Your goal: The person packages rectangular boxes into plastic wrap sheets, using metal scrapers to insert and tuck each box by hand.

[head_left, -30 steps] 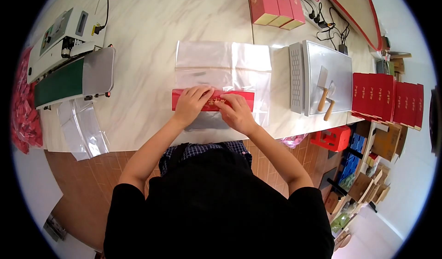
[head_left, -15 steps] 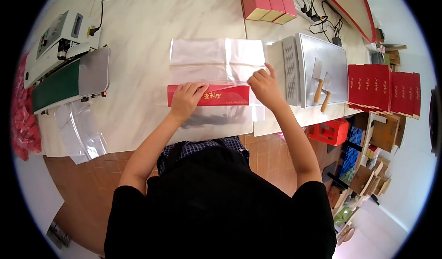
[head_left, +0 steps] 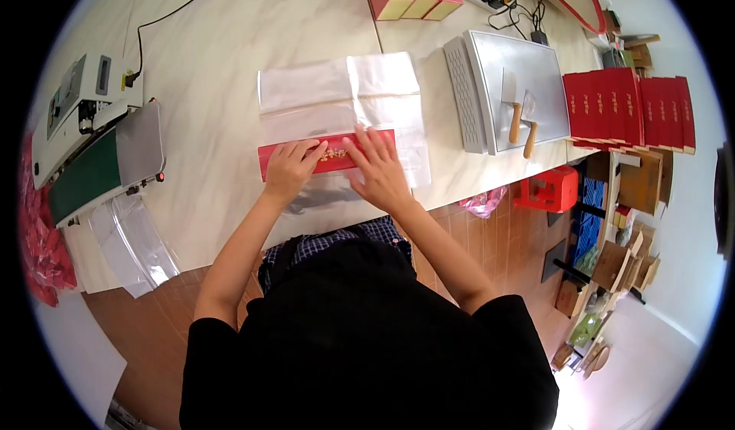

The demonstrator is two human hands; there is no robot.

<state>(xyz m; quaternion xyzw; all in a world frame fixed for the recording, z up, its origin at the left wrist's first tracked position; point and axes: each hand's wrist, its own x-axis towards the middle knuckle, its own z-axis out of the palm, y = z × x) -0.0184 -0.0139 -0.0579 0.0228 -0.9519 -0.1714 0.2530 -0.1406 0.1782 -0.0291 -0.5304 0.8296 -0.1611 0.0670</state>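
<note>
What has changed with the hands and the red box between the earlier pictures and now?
The right hand, beyond the right end of the red box half a second ago, has moved left, back over the box, fingers spread. The camera view has shifted too. The left hand stays on the box, which still lies on the clear plastic.

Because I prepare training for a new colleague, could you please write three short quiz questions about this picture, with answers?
1. True or false: the left hand and right hand are both at the long red box.
2. What lies on the metal case? A: two wooden-handled tools; B: a red stool.
3. Complete: the green-belted machine stands on the person's ___ side.
Key: 1 true; 2 A; 3 left.
</note>
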